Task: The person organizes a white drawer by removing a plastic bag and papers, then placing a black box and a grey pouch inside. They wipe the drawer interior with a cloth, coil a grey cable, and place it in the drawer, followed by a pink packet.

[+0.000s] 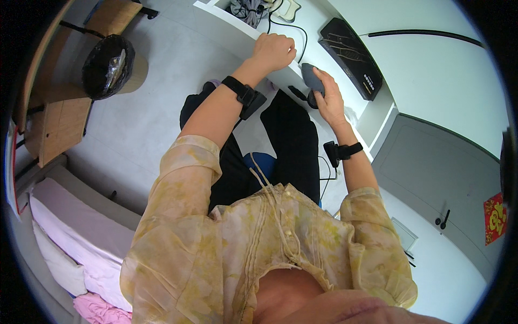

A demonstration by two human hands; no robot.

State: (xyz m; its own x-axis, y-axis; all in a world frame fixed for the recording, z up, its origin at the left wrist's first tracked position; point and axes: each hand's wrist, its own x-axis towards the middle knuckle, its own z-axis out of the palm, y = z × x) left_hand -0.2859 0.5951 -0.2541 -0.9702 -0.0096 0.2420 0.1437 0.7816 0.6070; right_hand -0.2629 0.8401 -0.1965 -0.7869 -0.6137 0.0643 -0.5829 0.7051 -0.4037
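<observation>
My left hand [275, 52] is curled into a loose fist over the edge of a white desk [313, 36]. Nothing shows in it, though its palm side is hidden. To its right, my right hand [331, 97] grips a grey rounded object [313, 77] between thumb and fingers, above the desk's front edge. What this object is, I cannot tell. Just below it are a small dark round part [312, 99] and a slim black piece [297, 93]; whether they join it is unclear. Black straps with small devices circle both wrists.
On the desk lie a flat black box [351, 58], a black cable [304, 34] and a grey bundle [249, 11]. A lined waste bin [133, 73] stands on the floor at left, near wooden furniture [64, 127]. A bed or sofa [81, 210] is at lower left, a grey door [437, 174] at right.
</observation>
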